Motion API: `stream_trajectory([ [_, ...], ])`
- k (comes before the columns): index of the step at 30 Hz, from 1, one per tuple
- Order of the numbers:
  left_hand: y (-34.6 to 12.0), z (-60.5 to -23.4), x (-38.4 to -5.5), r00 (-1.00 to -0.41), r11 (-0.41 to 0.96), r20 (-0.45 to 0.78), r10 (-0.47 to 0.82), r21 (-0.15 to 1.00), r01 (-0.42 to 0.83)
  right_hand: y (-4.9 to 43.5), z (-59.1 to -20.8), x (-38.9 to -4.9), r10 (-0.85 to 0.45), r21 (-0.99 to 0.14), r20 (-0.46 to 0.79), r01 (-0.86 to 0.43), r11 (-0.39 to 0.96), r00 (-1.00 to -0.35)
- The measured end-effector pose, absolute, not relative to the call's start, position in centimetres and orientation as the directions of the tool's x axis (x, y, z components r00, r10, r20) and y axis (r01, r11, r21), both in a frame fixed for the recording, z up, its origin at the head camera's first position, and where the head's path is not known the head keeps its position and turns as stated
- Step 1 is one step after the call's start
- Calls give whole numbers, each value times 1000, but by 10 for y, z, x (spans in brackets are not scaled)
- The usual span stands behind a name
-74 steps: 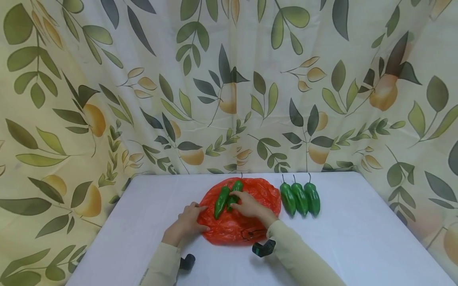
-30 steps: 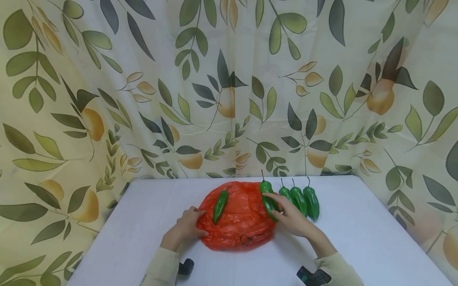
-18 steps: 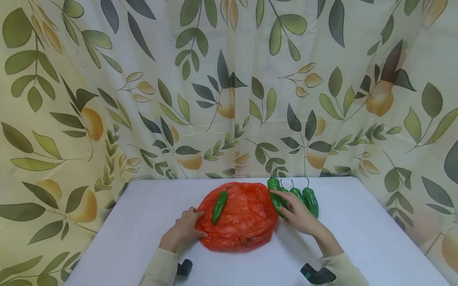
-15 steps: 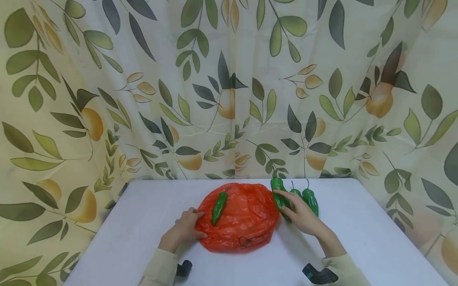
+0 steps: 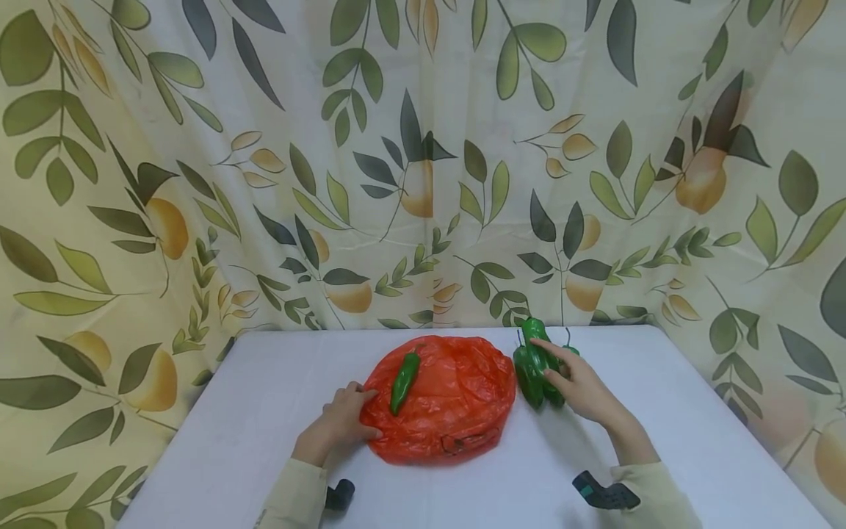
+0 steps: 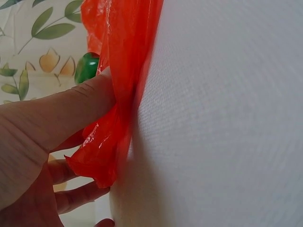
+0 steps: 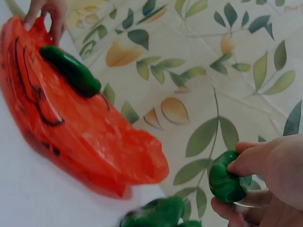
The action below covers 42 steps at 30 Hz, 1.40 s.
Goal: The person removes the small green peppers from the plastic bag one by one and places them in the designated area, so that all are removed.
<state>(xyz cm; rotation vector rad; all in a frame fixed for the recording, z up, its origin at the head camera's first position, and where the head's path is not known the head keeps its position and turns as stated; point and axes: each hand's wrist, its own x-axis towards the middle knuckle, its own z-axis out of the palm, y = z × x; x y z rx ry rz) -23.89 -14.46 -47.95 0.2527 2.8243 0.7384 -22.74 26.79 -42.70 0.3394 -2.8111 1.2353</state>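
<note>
A red plastic bag [image 5: 456, 411] lies crumpled on the table, with one green pepper [image 5: 405, 383] on top of it. At the bag's left edge, my left hand [image 5: 340, 417] pinches the plastic; the left wrist view shows the thumb [image 6: 90, 99] on the near side and fingers behind. My right hand [image 5: 584, 389] holds another green pepper [image 5: 534, 330] between thumb and fingers. This pepper is raised over a row of green peppers [image 5: 526, 378] right of the bag, partly hidden by it and the hand. The right wrist view shows the held pepper [image 7: 222, 182] end-on, apart from the peppers below.
A white cloth covers the table [image 5: 661, 426]. Behind it hangs a curtain [image 5: 476, 184] printed with leaves and fruit. Black cameras [image 5: 604, 492] sit on both wrists. A black printed mark [image 7: 40, 94] shows on the bag's near side.
My right hand has taken one of the two peppers from the bag and carried it right, over the row. The left hand keeps its place at the bag's edge.
</note>
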Motion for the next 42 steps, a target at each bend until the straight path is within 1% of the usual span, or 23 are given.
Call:
stream_trajectory([
  [7,-145,-484,-239,-960,854,-164,225,507,114,287,-433,-231,-114,-670,114,-161,725,-987],
  [14,-146,-484,-239,-961,857,-162,226,502,117,305,-441,-236,-60,-637,110,-117,762,-992],
  [21,-146,-484,-238,-959,855,-156,235,502,128,321,-448,-237,-48,-635,96,-99,766,-994],
  [27,-146,-481,-238,-959,853,-136,249,499,151,332,-450,-239,-51,-620,111,-110,777,-992],
  [33,-144,-478,-241,-961,862,-156,230,492,127,343,-453,-241,-27,-643,40,-46,764,-999],
  [38,-145,-479,-241,-962,866,-166,218,487,112,348,-459,-243,-22,-646,40,-43,762,-999],
  [42,-146,-481,-241,-963,867,-168,212,487,106,349,-465,-245,-12,-650,2,-10,760,-1000],
])
